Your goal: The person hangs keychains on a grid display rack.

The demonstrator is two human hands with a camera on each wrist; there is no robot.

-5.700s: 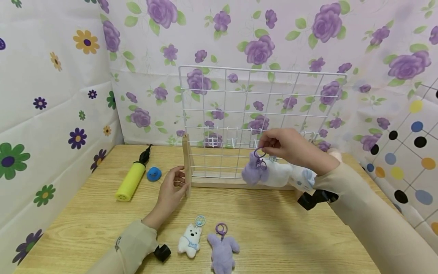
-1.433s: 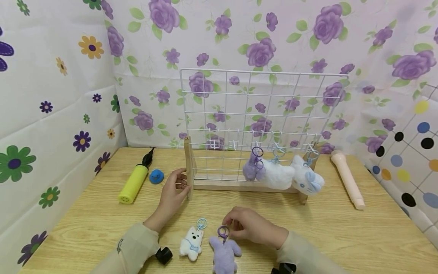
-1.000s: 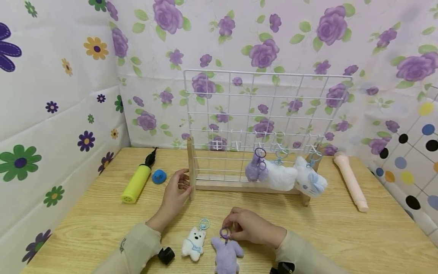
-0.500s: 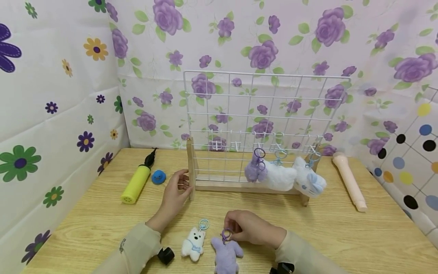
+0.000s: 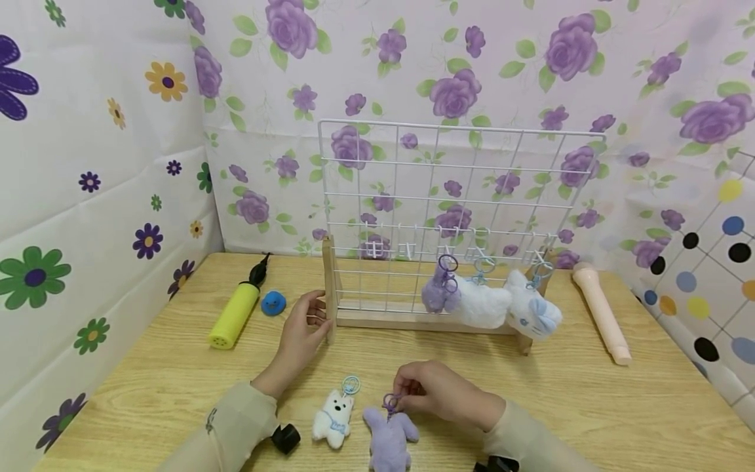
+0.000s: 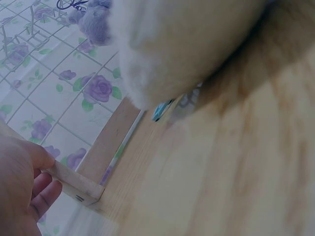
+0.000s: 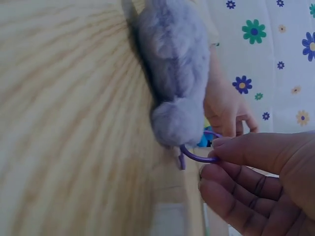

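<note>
My right hand (image 5: 442,391) pinches the purple ring (image 7: 199,158) of a lavender plush keychain (image 5: 389,440) lying on the table; in the right wrist view the thumb and forefinger meet on that ring. Beside it on the left lies a white plush dog keychain (image 5: 333,418) with a light-blue ring. My left hand (image 5: 301,334) grips the left wooden post (image 5: 329,282) of a white wire grid rack (image 5: 413,164); the left wrist view shows the thumb on this post. From the rack's hooks hang another lavender plush keychain (image 5: 439,292), a white plush one (image 5: 483,305) and a white plush with a blue bow (image 5: 531,308).
Left of the rack lie a yellow hand pump (image 5: 233,316) with a black tip and a small blue toy (image 5: 273,303). A pale pink tube-shaped object (image 5: 601,314) lies at the right. Bare white hooks (image 5: 374,249) hang on the rack's left half. Flowered cloth backs the table.
Earlier, my right hand held the other lavender keychain at the rack; that one now hangs there. The hand has come down to the table keychain, whose ring has tilted slightly. My left hand stays put.
</note>
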